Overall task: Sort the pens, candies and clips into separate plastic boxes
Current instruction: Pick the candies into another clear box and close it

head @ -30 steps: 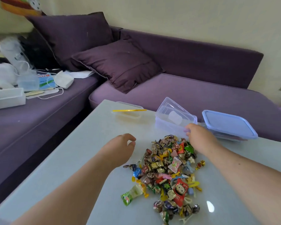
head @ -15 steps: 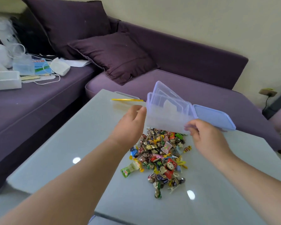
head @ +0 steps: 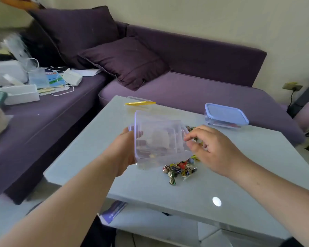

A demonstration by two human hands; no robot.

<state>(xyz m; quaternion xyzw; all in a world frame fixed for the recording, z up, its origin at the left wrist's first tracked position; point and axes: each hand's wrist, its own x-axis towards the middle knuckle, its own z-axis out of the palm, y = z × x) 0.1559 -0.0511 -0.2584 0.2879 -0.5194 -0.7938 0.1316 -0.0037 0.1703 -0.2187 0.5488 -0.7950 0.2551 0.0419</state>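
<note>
While the clear rectangular plastic box is gripped by the left hand and pinched at its rim by the right hand above the unsorted pile of wrapped candies, sorting is judged barely begun.

- Soft, even daylight; room bright, colours slightly washed out and hazy.
- One small round white glare spot on the glossy table top, near its front edge.
- Shadows faint and diffuse; a soft one under the clear plastic box, darker shade below the table.
- Clutter on the left sofa seat smeared by motion blur.
- Wide-angle bending: sofa back and table edges curve toward the frame borders; forearms stretch large at the bottom corners.
- Overall detail soft; candy wrappers not sharp.
</note>
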